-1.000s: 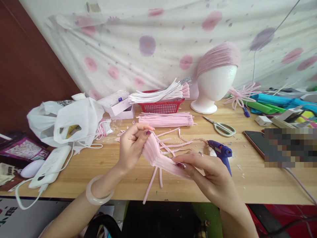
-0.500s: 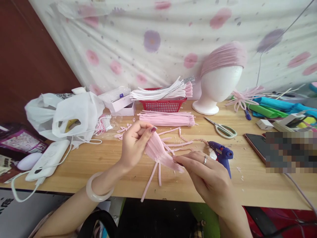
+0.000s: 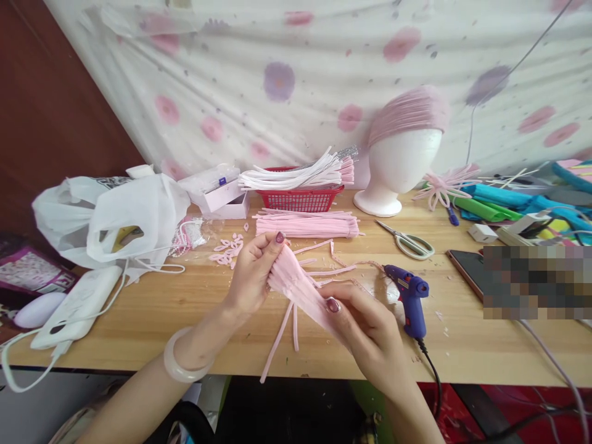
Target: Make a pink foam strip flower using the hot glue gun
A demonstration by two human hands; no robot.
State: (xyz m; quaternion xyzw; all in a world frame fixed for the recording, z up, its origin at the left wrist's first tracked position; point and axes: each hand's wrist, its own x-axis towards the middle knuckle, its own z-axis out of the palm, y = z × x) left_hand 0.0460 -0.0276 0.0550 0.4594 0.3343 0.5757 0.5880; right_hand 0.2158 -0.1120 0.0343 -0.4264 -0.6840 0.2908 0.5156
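Between my two hands, above the front of the table, is a flat panel of pink pipe cleaners [image 3: 298, 283] laid side by side. My left hand [image 3: 252, 271] pinches its upper left end, thumb on top. At the lower right end, my right hand [image 3: 367, 324] grips it between thumb and fingers, covering that end. Two loose pink pipe cleaners [image 3: 277, 342] show below the panel. Behind it lie more pink stems [image 3: 330, 270] and a tied bundle of pink pipe cleaners [image 3: 308, 224]. A blue glue gun [image 3: 409, 296] lies to the right of my right hand.
Scissors [image 3: 407, 240] and a phone [image 3: 465, 265] lie at right. At the back stand a red basket [image 3: 300, 200] of stems and a white foam head [image 3: 400, 160] with a pink cap. Small pink loops [image 3: 226, 250], a white plastic bag [image 3: 115, 216] and a power strip [image 3: 78, 308] are left.
My right hand has turned so its thumb now lies on top of the panel, which looks flatter and more stretched out. The camera view has shifted slightly.
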